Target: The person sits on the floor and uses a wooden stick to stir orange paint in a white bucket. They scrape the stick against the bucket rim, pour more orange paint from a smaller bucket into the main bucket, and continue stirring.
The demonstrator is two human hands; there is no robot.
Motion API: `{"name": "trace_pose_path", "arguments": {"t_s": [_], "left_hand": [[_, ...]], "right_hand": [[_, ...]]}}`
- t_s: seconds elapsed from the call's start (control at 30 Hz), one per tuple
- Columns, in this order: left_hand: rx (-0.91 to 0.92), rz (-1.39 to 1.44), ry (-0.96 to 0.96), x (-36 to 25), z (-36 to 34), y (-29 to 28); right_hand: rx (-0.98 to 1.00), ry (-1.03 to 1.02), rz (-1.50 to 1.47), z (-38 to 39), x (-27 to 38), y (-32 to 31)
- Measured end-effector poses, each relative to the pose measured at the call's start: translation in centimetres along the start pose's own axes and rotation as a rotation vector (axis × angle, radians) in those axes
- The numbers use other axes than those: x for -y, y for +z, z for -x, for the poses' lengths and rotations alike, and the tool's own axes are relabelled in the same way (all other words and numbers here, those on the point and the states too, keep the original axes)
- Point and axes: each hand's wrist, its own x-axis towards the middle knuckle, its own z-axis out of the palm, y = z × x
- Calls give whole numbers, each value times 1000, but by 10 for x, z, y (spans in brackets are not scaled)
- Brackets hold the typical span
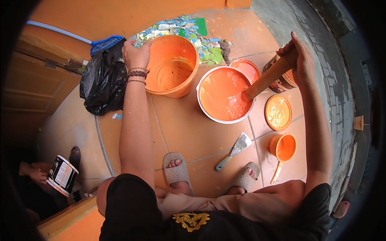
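Note:
My left hand (136,55) is at the left rim of a large orange bucket (189,86), closed over its edge; some of the fingers are hidden. The bucket has only dark smears and residue on its bottom. My right hand (302,60) grips the upper end of a flat wooden stick (265,79). Its lower end dips into orange paint (223,90) in a white-rimmed bucket (204,113). A black plastic bag (102,84) lies against the orange bucket, next to my left wrist.
Paint chips (217,56) litter the floor by the wall. A paint-covered lid (278,113), an orange dipper (282,148) and a putty knife (235,150) lie near my feet. Behind the stick stands a dark can (278,85). At left are a blue brush (105,43) and another person's hand (37,174) with a tub (62,175).

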Motion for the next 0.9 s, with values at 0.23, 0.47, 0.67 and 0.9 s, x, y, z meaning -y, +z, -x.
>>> {"name": "trace_pose_path", "arguments": {"t_s": [0.23,0.47,0.67,0.9], "left_hand": [[629,503,-665,124,5,3],[291,787,-312,111,0,12],[55,760,-151,51,-10,-11],[2,1162,-99,-37,-20,-21]], "right_hand": [[29,66,66,-3,-1,-27],[-327,181,187,-13,-8,-80],[-405,190,356,-6,-31,-142],[-467,259,337,-4,-44,-168]]}}
